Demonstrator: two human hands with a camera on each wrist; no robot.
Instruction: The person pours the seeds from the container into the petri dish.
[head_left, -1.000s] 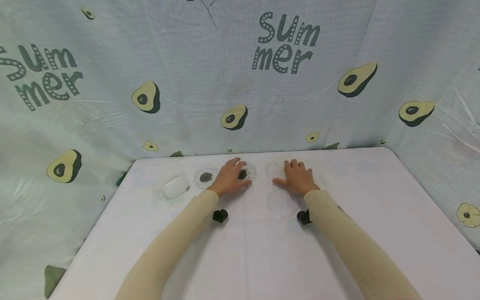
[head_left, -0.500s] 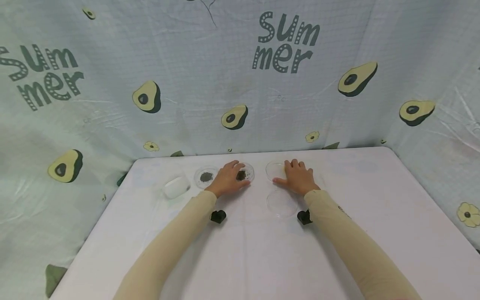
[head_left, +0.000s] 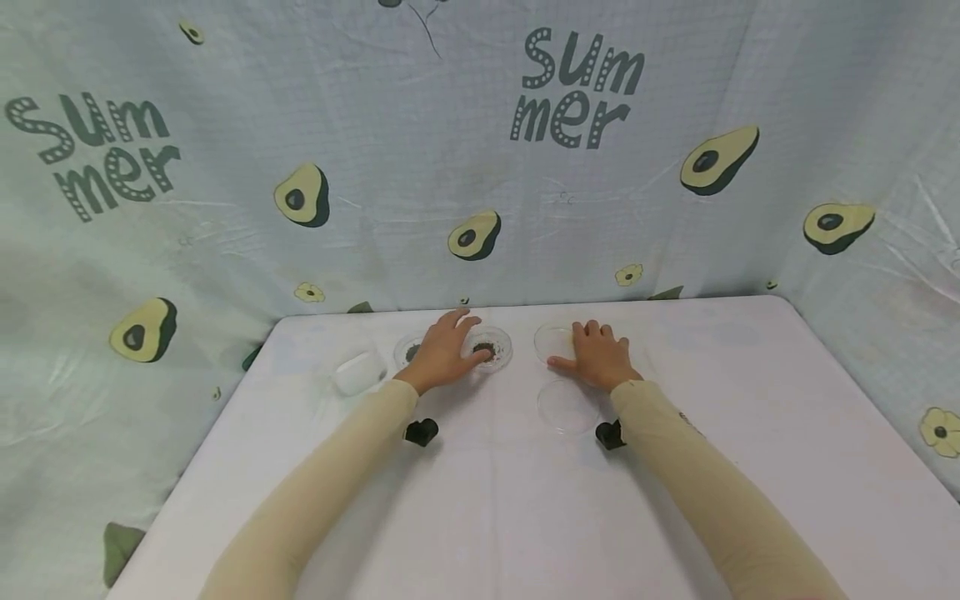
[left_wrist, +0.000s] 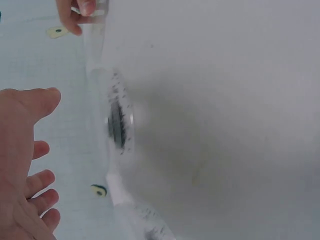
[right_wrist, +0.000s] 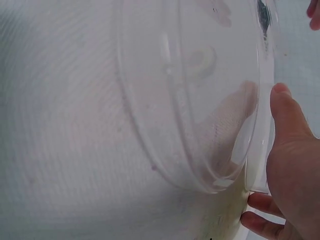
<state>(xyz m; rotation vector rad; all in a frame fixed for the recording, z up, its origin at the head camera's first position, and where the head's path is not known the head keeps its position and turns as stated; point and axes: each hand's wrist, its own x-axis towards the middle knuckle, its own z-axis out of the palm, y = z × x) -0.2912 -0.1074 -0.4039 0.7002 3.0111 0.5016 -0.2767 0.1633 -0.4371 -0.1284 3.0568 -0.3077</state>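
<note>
In the head view my left hand [head_left: 444, 352] hovers with spread, relaxed fingers over the gap between two clear petri dishes that hold dark crumbly matter. The right one of these dishes [head_left: 507, 340] lies by its thumb; the left one [head_left: 401, 347] is partly covered by the hand. The left wrist view shows that hand [left_wrist: 22, 165] with nothing in its fingers. My right hand [head_left: 602, 358] rests at the right side of a clear petri dish [head_left: 542, 333], thumb and fingers extended around its edge. Another clear dish [head_left: 567, 407] lies nearer, under the right wrist camera.
A white rounded object [head_left: 358, 372] lies at the left, with something transparent about it. Behind the white-covered table [head_left: 480, 517] hangs a printed cloth [head_left: 420, 167]. Black wrist cameras [head_left: 422, 432] stick out below both wrists.
My left hand has moved left, off the dark-filled dish it spanned, uncovering it and covering more of the left dish. That dish shifted slightly left at first. My right hand stays put.
</note>
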